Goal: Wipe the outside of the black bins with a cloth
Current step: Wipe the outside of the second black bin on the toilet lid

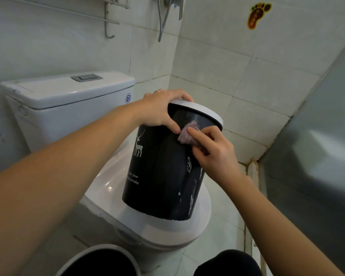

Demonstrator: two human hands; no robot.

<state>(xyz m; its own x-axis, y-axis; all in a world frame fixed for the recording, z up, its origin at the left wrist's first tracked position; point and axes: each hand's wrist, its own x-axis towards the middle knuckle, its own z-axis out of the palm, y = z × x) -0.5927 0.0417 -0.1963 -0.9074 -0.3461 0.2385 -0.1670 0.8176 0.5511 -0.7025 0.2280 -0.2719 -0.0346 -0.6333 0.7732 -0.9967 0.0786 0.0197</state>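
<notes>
- A person's left hand (161, 108) is gripping the white rim (199, 110) of a black bin (163, 172), fingers curling over the rim's top edge while the thumb is pressing flat on the dark wall just below it.
- The right hand (213, 148) is holding a purplish cloth (187, 135) against the bin's upper wall, fingers bent around the wad; the cloth is lying just beside the left thumb tip, nearly touching it, and just under the rim.
- The bin is tilting away from the person and resting on the closed white toilet lid (167, 234), its lower edge sitting inside the lid's front curve.
- A white deer print (138, 144) and lines of script are showing on the bin wall below the left thumb; pale smears are streaking the wall beneath the right palm, down to the bottom edge.
- Most of the bin's wall below both hands is lying uncovered.
- The toilet cistern (68, 96) is standing beyond the left wrist, apart from the bin.
- Tiled wall (247, 86) is rising behind the fingertips, with open air between it and the rim; a grey panel (317, 156) is closing in past the right forearm.
- A second bin's grey rim (100, 255) is sitting under the left forearm, near the toilet's front edge.
</notes>
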